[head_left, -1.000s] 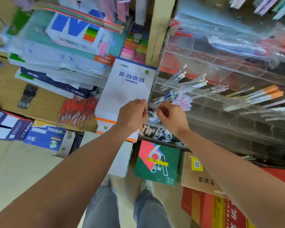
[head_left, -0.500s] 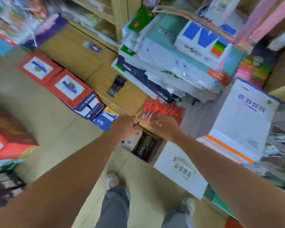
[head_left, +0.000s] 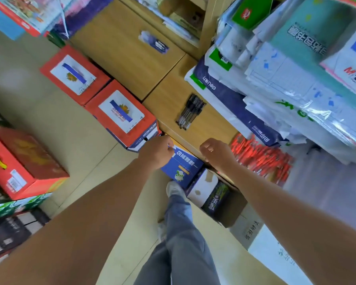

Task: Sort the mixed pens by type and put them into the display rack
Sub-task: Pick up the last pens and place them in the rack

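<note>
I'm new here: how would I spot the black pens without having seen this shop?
Find the wooden counter. On its top, just left of the stacked paper packs, lies a tight bundle of black pens. Its dark colour sets it apart from the red pens heaped further right.

Off the clear rack and away: the view has swung left, the rack gone from sight. The hands, pressed together a moment ago, have parted. The left hand (head_left: 155, 154) is now over the blue box (head_left: 183, 168), the right hand (head_left: 216, 154) at the worktop's (head_left: 210, 128) front edge, beside the red pens (head_left: 261, 159).
</note>
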The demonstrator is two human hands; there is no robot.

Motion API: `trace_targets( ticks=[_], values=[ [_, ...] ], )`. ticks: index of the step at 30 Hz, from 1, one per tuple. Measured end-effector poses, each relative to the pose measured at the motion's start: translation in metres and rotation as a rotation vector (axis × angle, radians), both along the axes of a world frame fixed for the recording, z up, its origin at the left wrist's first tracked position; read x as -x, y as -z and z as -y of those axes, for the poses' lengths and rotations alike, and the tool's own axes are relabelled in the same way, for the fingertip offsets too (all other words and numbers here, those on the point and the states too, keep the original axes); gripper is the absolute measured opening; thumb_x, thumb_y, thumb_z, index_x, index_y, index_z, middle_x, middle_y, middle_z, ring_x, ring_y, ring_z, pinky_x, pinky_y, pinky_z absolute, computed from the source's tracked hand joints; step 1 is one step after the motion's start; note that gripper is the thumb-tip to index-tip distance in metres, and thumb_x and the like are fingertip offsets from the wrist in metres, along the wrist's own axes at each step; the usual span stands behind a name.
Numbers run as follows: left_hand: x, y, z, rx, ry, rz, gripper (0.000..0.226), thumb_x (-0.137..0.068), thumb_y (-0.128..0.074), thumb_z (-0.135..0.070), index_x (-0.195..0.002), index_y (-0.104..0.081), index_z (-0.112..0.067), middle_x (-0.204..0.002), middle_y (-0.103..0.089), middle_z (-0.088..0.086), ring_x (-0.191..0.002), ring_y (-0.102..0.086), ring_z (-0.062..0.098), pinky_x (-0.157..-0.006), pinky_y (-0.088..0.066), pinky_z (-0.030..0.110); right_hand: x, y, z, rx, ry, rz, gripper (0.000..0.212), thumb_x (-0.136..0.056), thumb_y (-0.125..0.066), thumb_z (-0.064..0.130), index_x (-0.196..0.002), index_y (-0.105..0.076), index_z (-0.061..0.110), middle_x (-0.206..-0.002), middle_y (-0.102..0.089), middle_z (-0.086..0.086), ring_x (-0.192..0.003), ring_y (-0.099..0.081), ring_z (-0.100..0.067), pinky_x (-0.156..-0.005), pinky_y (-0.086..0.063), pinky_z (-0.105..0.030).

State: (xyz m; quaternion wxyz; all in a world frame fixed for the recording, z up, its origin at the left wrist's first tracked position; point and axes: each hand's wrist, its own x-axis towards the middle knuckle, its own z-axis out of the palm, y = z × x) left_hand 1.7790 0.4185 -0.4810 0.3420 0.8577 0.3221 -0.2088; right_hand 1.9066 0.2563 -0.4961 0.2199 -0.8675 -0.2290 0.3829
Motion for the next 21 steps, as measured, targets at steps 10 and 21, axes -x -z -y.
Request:
trace_targets(
  ticks=[10,21],
  values=[
    [-0.081,0.066,-0.081,0.033,0.09,-0.067,0.025,-0.097,-0.046,-0.022,-0.114,-0.059,-0.008,-0.114,-0.063,0.009,-0.103,-0.059,0.027,-0.086,-0.049,0.041,-0.064,0.069,-0.084,0.144,0.145,-0.065,0.022,-0.094,-0.054,0.037,-0.103,-0.061,0.018,-0.098,-0.068,-0.004,-0.088,-0.064,-0.024,-0.067,-0.039,-0.027],
    [-0.137,0.139,-0.236,-0.236,0.378,-0.091,0.055,-0.095,-0.049,-0.029,-0.146,-0.034,-0.014,-0.156,-0.023,0.011,-0.143,-0.02,0.03,-0.112,-0.028,0.043,-0.099,0.123,-0.234,-0.023,-0.05,0.095,0.045,-0.091,-0.058,0.025,-0.134,-0.049,0.017,-0.137,-0.047,-0.006,-0.116,-0.053,-0.024,-0.095,-0.044,-0.036]
  ],
)
